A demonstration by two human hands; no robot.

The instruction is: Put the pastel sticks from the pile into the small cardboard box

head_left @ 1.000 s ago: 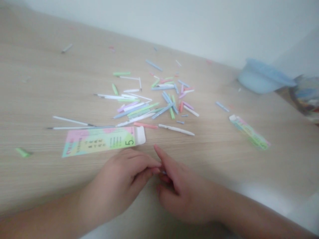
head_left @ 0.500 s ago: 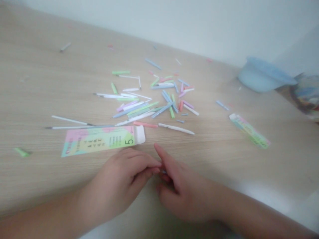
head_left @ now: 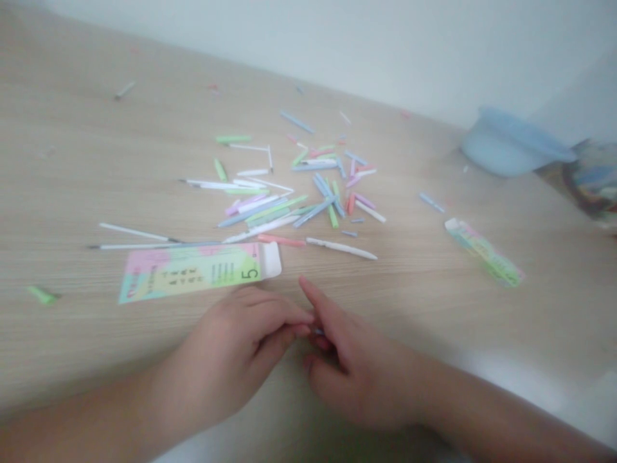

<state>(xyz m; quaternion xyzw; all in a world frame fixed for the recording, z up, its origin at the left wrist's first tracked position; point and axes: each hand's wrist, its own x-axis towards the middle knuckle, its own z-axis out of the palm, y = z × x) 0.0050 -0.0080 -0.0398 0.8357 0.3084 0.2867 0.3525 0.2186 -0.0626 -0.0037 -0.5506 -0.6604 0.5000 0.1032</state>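
Observation:
My left hand (head_left: 236,354) and my right hand (head_left: 347,360) meet fingertip to fingertip near the front edge of a light wooden table (head_left: 96,154). Both are closed in a pinch on a tiny bluish piece (head_left: 317,332), too small to name. My right forefinger sticks out toward the far side. Just beyond my left hand lies a flat pastel cardboard box (head_left: 197,271) printed with a 5, its flap open. Behind it is a scatter of pastel pen barrels, caps and refills (head_left: 294,202).
A second pastel box (head_left: 484,252) lies to the right. A light blue plastic bowl (head_left: 511,145) stands at the back right beside a blurred colourful container (head_left: 595,183). Stray pieces lie far left, a green one (head_left: 42,295) and a grey one (head_left: 124,89). A white wall runs behind.

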